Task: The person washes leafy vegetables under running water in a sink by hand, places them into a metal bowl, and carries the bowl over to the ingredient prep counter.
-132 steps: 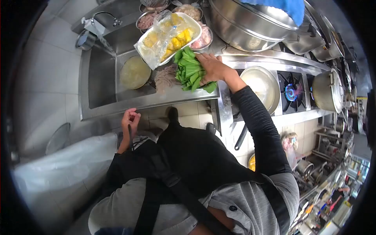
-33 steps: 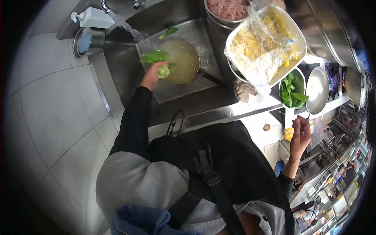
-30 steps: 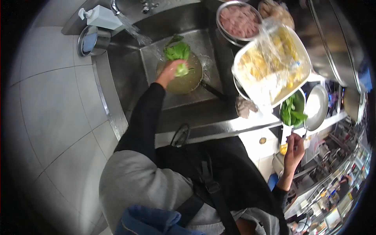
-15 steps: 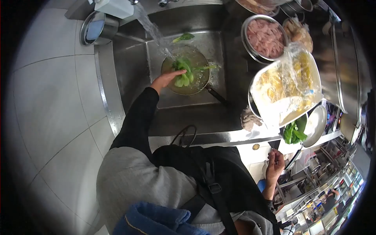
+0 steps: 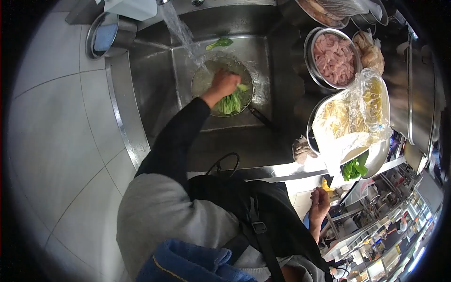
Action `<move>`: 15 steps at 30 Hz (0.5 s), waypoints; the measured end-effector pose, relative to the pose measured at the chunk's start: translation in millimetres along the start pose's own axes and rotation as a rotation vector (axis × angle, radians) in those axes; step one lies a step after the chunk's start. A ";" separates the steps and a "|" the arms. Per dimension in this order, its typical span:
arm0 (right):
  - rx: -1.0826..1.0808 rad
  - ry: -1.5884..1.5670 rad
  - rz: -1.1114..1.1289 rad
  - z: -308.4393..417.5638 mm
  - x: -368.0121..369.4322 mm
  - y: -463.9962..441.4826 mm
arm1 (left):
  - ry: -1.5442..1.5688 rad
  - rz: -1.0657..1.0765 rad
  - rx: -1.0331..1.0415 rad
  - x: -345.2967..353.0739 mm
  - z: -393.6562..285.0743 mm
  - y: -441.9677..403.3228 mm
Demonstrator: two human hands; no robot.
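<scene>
My left hand (image 5: 225,82) is in the sink, its fingers curled round leafy greens (image 5: 242,88) that poke out at the fingertips. Pale green stems (image 5: 229,105) lie just below it, inside a round, strainer-like pan (image 5: 199,101) with a dark handle (image 5: 260,116). Beside the hand, running water (image 5: 181,35) pours down into the pan. A loose leaf (image 5: 219,43) rests on the sink floor behind. Off to the right, past the counter's front edge, my right hand (image 5: 320,205) has bent fingers; whether they hold anything is not clear.
Right of the sink stand a metal bowl of sliced raw meat (image 5: 334,58) and a white tray (image 5: 386,101) of yellow food under plastic wrap. Greens (image 5: 354,167) lie near the tray. A crumpled cloth (image 5: 303,149) sits by the sink. A metal pot (image 5: 123,37) stands at the left.
My left hand has moved right across the pan, and its fingers have curled in; the greens have shifted, with stems now showing below. My right hand has moved slightly down and left.
</scene>
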State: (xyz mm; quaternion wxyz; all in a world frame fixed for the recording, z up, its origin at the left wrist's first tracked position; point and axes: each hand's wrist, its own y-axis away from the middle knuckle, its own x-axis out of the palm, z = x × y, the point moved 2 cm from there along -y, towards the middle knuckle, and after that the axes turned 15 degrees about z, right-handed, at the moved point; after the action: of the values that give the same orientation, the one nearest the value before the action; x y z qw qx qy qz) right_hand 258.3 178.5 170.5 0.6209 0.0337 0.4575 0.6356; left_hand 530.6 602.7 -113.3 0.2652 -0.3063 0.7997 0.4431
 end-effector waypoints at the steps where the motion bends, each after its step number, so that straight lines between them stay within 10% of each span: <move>1: 0.001 -0.056 -0.005 -5.8 -1.7 -1.5 | -0.100 0.031 -0.004 -17.8 3.8 6.9; 8: -0.029 -0.033 0.068 -2.5 4.4 -23.4 | 0.221 -0.699 -0.133 -19.4 5.0 -52.2; 11: -0.073 0.068 -0.012 -18.5 -7.2 -13.1 | 0.425 -0.680 -0.565 -37.6 28.2 -123.7; 13: 0.061 0.012 -0.031 -33.9 -16.8 2.6 | -0.250 0.138 -0.456 -42.9 71.4 -163.5; 15: 0.095 -0.050 -0.141 -68.4 -17.4 20.2 | -0.125 -0.079 -0.662 -7.2 128.7 -211.4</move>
State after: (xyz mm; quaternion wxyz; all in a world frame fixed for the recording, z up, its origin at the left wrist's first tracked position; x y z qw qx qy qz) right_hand 205.1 131.2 152.6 0.6730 0.0468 0.4729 0.5668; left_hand 708.3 628.0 -283.8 0.2169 -0.3788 0.5820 0.6861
